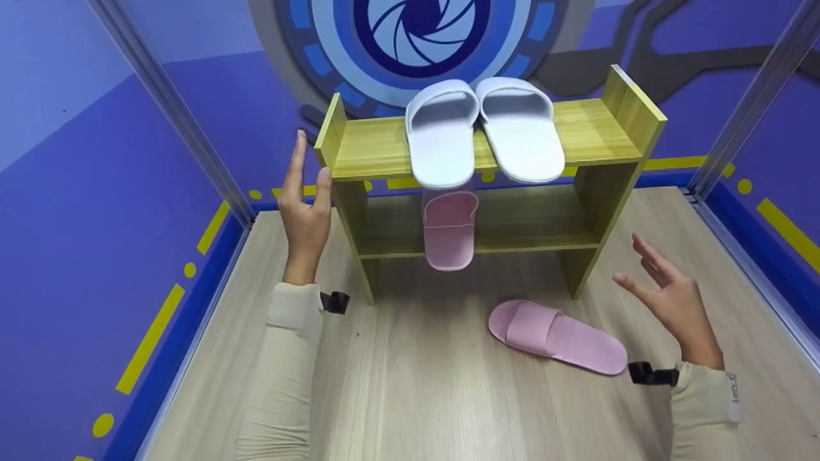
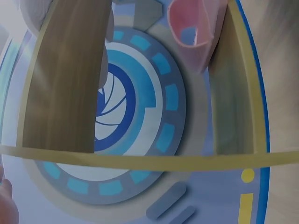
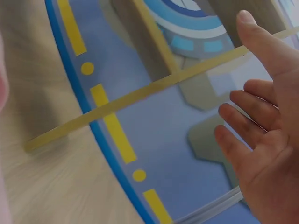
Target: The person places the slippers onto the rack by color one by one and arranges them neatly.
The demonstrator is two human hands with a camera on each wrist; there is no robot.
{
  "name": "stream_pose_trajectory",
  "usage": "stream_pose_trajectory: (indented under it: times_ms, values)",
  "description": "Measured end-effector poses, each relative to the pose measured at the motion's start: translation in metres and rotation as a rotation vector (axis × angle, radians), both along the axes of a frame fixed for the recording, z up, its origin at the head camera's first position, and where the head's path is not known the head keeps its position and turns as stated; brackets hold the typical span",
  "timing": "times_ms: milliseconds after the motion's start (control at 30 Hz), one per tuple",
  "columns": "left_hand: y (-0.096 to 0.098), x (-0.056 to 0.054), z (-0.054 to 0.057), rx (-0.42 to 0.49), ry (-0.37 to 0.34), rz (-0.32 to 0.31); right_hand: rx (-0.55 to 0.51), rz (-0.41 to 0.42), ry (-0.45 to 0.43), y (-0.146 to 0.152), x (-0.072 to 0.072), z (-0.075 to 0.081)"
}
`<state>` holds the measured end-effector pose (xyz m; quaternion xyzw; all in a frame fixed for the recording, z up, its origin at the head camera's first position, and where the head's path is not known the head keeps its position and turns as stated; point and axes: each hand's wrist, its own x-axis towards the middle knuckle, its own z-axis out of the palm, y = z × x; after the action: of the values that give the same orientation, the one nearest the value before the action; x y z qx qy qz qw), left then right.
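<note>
A small wooden shoe rack [image 1: 596, 137] stands against the wall. On its top shelf sit two white slippers, the left one [image 1: 442, 150] and the right one [image 1: 522, 141], side by side. One pink slipper [image 1: 450, 246] rests on the lower shelf, its front end poking past the edge; another pink slipper [image 1: 589, 342] lies on the floor. My left hand [image 1: 304, 218], fingers straight, is beside the rack's left side panel; whether it touches is unclear. My right hand [image 1: 672, 307] hovers right of the rack, fingers spread and holding nothing. In the right wrist view, its palm [image 3: 271, 154] shows.
Purple-blue wall panels [image 1: 160, 211] with yellow marks enclose the space, with metal posts [image 1: 173, 109] at the corners. The floor [image 1: 423, 384] is light wood-grain. Black wrist mounts [image 1: 334, 302] stick out from both sleeves.
</note>
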<state>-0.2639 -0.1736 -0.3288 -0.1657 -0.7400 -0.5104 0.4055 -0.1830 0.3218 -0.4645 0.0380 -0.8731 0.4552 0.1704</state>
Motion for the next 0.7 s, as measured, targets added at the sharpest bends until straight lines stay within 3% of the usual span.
stream_pose_trajectory:
  times_ms: [200,433,600,700]
  values:
    - [-0.005,-0.009,0.008,-0.02,-0.033,-0.044,0.046,0.058,-0.162,0.004,0.011,-0.027]
    - [-0.005,-0.015,0.011,0.018,-0.113,-0.084,0.049,0.126,-0.326,0.008,0.017,-0.045]
    - [0.0,-0.006,0.018,0.132,-0.12,-0.19,0.06,0.172,-0.39,0.012,0.023,-0.056]
    - [0.003,-0.002,0.021,0.159,-0.109,-0.21,0.078,0.198,-0.418,0.014,0.026,-0.064]
